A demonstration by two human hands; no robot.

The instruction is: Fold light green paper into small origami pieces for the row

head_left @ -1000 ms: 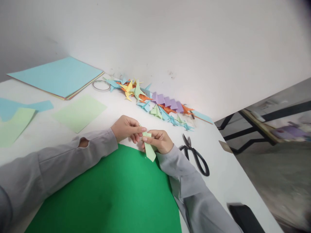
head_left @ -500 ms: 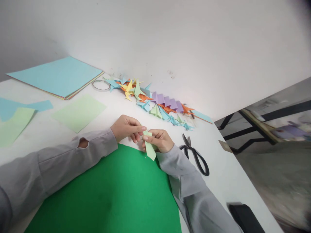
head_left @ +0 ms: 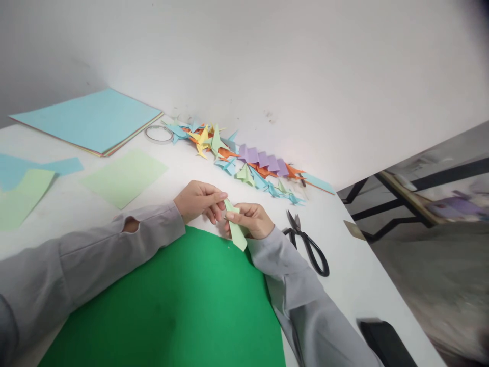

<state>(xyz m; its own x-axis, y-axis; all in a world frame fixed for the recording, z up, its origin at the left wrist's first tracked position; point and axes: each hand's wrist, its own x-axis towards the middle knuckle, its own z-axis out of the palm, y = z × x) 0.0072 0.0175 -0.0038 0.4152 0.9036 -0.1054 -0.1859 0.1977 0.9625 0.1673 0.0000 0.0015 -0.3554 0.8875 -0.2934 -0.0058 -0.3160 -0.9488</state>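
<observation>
A small light green folded paper [head_left: 238, 237] is held between my two hands above the far edge of a green mat [head_left: 171, 295]. My right hand [head_left: 252, 220] is closed on the paper's middle, thumb on top, and its wider end points down toward me. At the paper's narrow upper tip, my left hand [head_left: 200, 200] pinches with thumb and forefinger. Its other fingers curl underneath. Black-handled scissors [head_left: 305, 242] lie just right of my right hand, blades slightly apart.
Folded paper figures [head_left: 216, 142] in several colours line the wall, beside a pleated purple paper [head_left: 263, 159]. A tape roll [head_left: 158, 134] lies near a stack of coloured sheets [head_left: 87, 120]. Green paper [head_left: 124, 178] lies at left. A black phone-like object [head_left: 385, 341] sits near the right edge.
The paper's narrow tip shows more now, as my left thumb has shifted slightly up and left. My right hand and the paper's lower end have moved a little to the right.
</observation>
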